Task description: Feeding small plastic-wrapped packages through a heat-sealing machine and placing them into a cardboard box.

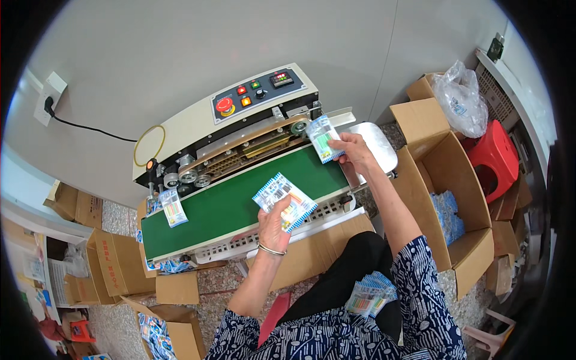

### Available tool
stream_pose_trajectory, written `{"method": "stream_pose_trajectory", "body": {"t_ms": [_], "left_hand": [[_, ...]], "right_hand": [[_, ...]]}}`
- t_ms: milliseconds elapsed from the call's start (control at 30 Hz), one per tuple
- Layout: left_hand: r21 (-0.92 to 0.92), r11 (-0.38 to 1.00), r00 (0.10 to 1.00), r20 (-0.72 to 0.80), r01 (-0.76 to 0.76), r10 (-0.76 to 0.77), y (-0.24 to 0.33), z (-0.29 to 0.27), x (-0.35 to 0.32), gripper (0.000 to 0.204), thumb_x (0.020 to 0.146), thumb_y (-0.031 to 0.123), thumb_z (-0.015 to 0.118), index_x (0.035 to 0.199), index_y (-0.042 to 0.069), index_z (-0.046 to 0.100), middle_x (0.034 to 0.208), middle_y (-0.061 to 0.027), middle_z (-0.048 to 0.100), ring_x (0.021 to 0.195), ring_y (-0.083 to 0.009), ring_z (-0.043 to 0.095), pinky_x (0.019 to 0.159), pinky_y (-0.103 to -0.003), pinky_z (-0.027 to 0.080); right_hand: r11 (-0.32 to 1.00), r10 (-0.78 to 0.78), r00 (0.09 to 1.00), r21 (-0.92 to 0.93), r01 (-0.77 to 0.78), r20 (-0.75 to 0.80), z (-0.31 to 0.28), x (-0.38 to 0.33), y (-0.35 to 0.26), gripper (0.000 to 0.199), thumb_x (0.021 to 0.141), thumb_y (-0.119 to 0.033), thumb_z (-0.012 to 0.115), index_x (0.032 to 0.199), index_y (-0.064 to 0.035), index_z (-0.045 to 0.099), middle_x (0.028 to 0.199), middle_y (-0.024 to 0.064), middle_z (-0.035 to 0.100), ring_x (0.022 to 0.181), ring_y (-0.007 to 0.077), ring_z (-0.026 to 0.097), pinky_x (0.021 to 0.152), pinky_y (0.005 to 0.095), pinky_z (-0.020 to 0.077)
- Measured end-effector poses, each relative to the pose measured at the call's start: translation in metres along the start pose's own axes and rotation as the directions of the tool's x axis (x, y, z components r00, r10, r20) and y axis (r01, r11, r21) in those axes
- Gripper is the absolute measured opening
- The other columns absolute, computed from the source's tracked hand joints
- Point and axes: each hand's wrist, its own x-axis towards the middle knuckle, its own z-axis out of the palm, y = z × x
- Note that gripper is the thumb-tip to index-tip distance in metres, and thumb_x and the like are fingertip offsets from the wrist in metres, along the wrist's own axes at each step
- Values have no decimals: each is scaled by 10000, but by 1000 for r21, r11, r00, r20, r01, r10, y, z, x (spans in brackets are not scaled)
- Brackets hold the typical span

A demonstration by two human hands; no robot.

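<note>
My left hand (275, 227) is closed on a small stack of blue-and-white plastic packets (294, 201), held above the front edge of a green conveyor belt (234, 204). Between the fingers of my right hand (355, 150) is a single packet (322, 139), its upper end at the right-hand roller of a band sealing machine (225, 111). Another packet (173, 208) lies on the belt near its left end. More packets (372, 294) rest fanned out on my lap. The machine's control panel has a red knob, lit buttons and a small display.
On the right stands an open cardboard box (441, 180) with blue packets inside, beside a red plastic stool (495, 159) and a clear plastic bag (461, 99). Another box (180, 336) of packets sits at lower left. A black power cord (90, 129) runs along the wall.
</note>
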Motion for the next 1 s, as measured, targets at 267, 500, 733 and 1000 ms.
{"method": "stream_pose_trajectory", "body": {"t_ms": [267, 500, 733, 1000], "left_hand": [[18, 999, 999, 32, 38, -39, -12, 8, 8, 250, 772, -15, 640, 1015, 8, 585, 967, -75, 644, 854, -183, 644, 772, -303, 534], [23, 1000, 994, 107, 11, -14, -3, 23, 24, 246, 792, 30, 633, 1028, -10, 577, 971, -90, 639, 848, -189, 645, 750, -295, 536], [36, 999, 989, 149, -26, 20, -7, 31, 27, 267, 800, 30, 624, 1052, -23, 554, 984, -105, 632, 848, -189, 641, 753, -307, 538], [34, 999, 990, 136, -42, 37, -12, 30, 30, 318, 796, 12, 615, 1094, -40, 518, 1035, -131, 613, 913, -226, 627, 804, -349, 536]], "right_hand": [[936, -103, 992, -330, 123, 76, 47, 9, 14, 238, 775, -214, 664, 826, 18, 646, 687, 70, 632, 550, 130, 567, 467, 249, 432], [892, -211, 965, -374, 255, 155, 31, -52, -6, 328, 824, -318, 632, 779, 7, 630, 651, 13, 559, 596, 70, 505, 527, 230, 415], [972, -16, 965, -223, 77, 263, 32, -76, -8, 236, 823, -231, 647, 792, 2, 653, 654, 22, 595, 547, 52, 525, 503, 204, 443], [984, 7, 963, -172, 41, 269, 23, -74, -2, 211, 825, -219, 641, 878, -15, 659, 688, 4, 624, 547, 47, 548, 496, 179, 423]]}}
